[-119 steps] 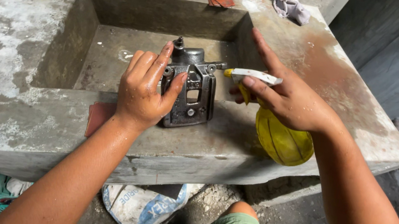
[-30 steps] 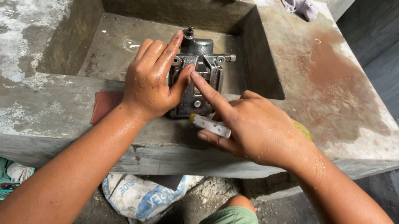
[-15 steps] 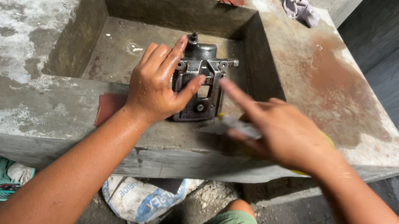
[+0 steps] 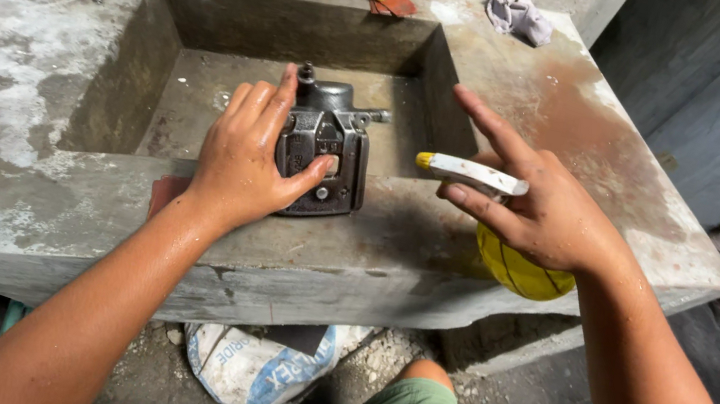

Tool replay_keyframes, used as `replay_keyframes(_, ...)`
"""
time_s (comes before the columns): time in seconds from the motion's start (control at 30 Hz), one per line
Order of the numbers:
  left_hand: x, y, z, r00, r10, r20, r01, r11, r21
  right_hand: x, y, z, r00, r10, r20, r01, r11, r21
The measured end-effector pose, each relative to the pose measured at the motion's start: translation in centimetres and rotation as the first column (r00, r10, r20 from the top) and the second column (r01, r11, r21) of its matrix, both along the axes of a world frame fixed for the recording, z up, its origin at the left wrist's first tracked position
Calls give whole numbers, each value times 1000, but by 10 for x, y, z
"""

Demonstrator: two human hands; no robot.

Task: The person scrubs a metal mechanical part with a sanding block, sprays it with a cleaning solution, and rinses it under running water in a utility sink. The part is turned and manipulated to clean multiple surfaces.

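The left hand wraps its fingers around a dark grey metal engine part standing on the front rim of the grey concrete worktop. The right hand pinches a white toothbrush with a yellow tip, forefinger extended, above a yellow bowl.

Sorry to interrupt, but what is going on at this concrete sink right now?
A person steadies a dark grey metal engine part on the front rim of the concrete sink with the left hand. The right hand holds a white-handled brush with a yellow tip, lifted clear of the part. A yellow round container sits under that hand.
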State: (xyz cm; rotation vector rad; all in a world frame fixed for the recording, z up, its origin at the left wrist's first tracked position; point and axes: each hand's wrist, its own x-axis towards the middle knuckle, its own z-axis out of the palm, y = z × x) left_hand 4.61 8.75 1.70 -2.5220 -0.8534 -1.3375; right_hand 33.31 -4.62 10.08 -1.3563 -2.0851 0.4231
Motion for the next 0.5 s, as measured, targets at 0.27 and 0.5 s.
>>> replay_keyframes(0.27,19,-12,32,974,-43,-222,57,997,55,14,-2,-12,990,4,-142,2,999,46)
replay_keyframes(0.5,56,-23,26,995,75,65,-65,988,-140,19,-5,-14,983,96,-159,-63,977,201)
